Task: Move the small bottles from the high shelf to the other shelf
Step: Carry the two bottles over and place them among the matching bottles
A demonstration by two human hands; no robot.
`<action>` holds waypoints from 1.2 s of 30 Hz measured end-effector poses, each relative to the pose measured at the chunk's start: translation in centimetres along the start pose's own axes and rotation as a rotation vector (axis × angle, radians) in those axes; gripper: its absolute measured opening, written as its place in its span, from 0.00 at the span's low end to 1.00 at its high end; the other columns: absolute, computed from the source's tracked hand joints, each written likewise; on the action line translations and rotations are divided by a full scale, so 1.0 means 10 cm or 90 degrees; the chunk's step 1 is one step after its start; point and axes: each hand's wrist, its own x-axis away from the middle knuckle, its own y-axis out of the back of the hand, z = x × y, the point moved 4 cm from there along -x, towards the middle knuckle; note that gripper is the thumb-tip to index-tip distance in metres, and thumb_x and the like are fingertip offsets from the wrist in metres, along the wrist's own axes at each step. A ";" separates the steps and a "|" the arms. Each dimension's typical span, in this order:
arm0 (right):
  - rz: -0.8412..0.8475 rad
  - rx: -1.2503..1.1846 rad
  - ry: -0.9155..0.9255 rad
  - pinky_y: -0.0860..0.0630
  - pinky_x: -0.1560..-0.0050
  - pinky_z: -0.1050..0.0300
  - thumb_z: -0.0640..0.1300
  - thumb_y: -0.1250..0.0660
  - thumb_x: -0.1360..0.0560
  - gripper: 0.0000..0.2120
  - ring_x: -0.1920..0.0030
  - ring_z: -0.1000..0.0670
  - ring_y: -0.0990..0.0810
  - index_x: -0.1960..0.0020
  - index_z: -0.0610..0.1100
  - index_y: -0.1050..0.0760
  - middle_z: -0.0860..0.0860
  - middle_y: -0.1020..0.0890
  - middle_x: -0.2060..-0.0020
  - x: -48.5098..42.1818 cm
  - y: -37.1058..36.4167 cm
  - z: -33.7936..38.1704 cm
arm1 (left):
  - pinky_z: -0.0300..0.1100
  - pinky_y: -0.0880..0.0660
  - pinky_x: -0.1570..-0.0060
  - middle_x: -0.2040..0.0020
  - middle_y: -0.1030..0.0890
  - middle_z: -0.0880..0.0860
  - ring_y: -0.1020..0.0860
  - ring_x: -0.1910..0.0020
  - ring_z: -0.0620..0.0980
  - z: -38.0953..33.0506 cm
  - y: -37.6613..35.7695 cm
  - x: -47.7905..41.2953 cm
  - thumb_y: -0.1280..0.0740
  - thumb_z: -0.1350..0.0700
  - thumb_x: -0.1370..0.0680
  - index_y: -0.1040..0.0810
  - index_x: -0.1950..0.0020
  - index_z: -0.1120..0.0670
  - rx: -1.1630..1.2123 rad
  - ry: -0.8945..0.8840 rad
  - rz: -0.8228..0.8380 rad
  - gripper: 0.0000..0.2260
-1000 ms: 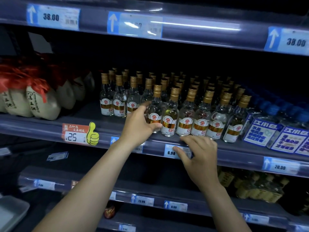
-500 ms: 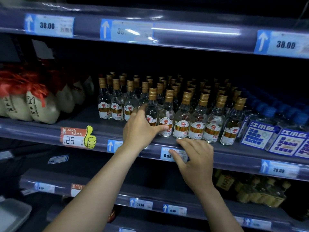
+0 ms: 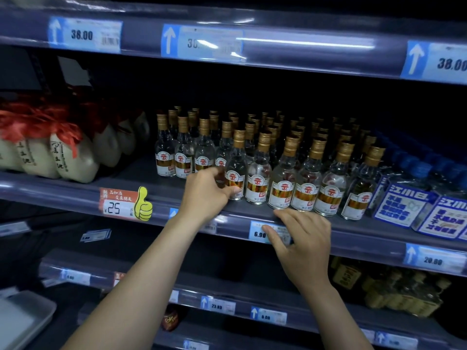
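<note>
The small bottles (image 3: 257,160) stood in close rows on the middle shelf (image 3: 353,233), filling its centre from the front edge back into the dark. Each was clear glass with a rounded shoulder, a narrow neck and a ribbed gold screw cap. Each front label was white with a red emblem at the top and an orange-gold band below. The front row ran at a slant, its right end nearer the shelf edge.

The left hand (image 3: 204,195) was at the left end of that front row. Its thumb and fingers were curled around the lower part of one bottle (image 3: 236,170), the thumb tip pressed on the label; that bottle stood upright on the shelf, touching its neighbour. The right hand (image 3: 303,246) lay lower, against the shelf's front rail, with its fingers loosely bent and slightly spread, holding nothing. Its thumb covered part of a price tag (image 3: 260,232) reading 6.90, and its fingertips reached the shelf lip just below the bottles.

Left of the bottles sat pale jars (image 3: 73,162) tied with red ribbon. To the right were blue-capped bottles with blue and white labels (image 3: 401,208). A lower shelf (image 3: 278,296) held yellowish bottles at its right end.
</note>
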 end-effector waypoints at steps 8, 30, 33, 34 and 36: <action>0.005 0.016 -0.001 0.30 0.43 0.48 0.54 0.26 0.25 0.17 0.48 0.45 0.17 0.42 0.44 0.16 0.50 0.14 0.47 -0.01 0.02 0.01 | 0.48 0.22 0.43 0.50 0.15 0.49 0.19 0.47 0.49 -0.04 0.01 0.01 0.22 0.45 0.29 0.18 0.37 0.55 -0.001 -0.024 -0.001 0.24; 0.100 -0.152 0.010 0.34 0.30 0.38 0.49 0.26 0.28 0.19 0.42 0.39 0.20 0.41 0.41 0.20 0.45 0.16 0.45 0.69 0.15 1.14 | 0.41 0.28 0.42 0.44 0.20 0.52 0.21 0.44 0.53 1.09 1.12 3.28 0.26 0.60 0.28 0.20 0.38 0.55 -0.203 0.123 -0.055 0.19; 0.293 -0.298 -0.008 0.25 0.42 0.40 0.44 0.24 0.30 0.14 0.47 0.35 0.18 0.46 0.41 0.17 0.42 0.14 0.51 1.36 0.11 1.94 | 0.42 0.29 0.40 0.40 0.20 0.54 0.22 0.41 0.53 1.36 1.49 4.03 0.26 0.57 0.27 0.21 0.35 0.56 -0.246 0.237 -0.045 0.20; 0.382 -0.325 -0.014 0.23 0.47 0.41 0.44 0.25 0.30 0.12 0.50 0.34 0.18 0.49 0.41 0.17 0.41 0.14 0.53 1.62 0.11 2.22 | 0.42 0.29 0.40 0.39 0.20 0.55 0.22 0.40 0.54 1.46 1.60 4.31 0.26 0.56 0.26 0.22 0.34 0.56 -0.252 0.286 -0.038 0.21; 0.543 -0.356 -0.013 0.22 0.52 0.44 0.44 0.26 0.29 0.11 0.50 0.35 0.17 0.49 0.40 0.16 0.40 0.14 0.54 2.16 0.17 2.77 | 0.41 0.30 0.41 0.39 0.20 0.56 0.21 0.42 0.55 1.67 1.82 4.93 0.26 0.55 0.26 0.22 0.34 0.56 -0.245 0.386 -0.026 0.21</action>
